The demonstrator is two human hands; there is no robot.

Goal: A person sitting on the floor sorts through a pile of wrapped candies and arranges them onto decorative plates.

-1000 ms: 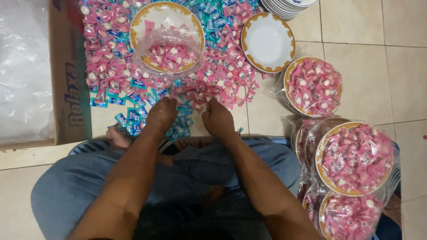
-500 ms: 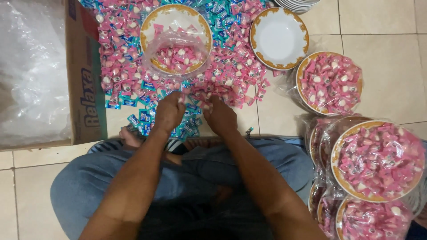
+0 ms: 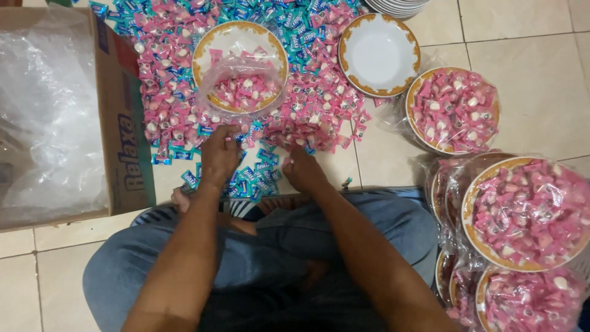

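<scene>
I sit cross-legged on a tiled floor before a big heap of pink wrapped candies point(image 3: 313, 117) mixed with blue wrapped candies point(image 3: 255, 175). My left hand point(image 3: 219, 154) is closed around a pink candy at the heap's near edge. My right hand point(image 3: 302, 167) grips pink candies just beside it. Beyond my hands stands a gold-rimmed plate point(image 3: 212, 43) lined with a clear plastic bag point(image 3: 239, 77) that holds some pink candies.
An empty gold-rimmed white plate point(image 3: 379, 54) lies to the right of the heap. Several bagged plates full of pink candies point(image 3: 455, 110) are stacked along the right point(image 3: 528, 212). A cardboard box point(image 3: 123, 123) lined with clear plastic stands at left. A stack of plates point(image 3: 399, 6) sits at the top edge.
Both hands moved forward from the blue candies near my legs to the edge of the pink heap and closed on candies. The view shifted slightly.
</scene>
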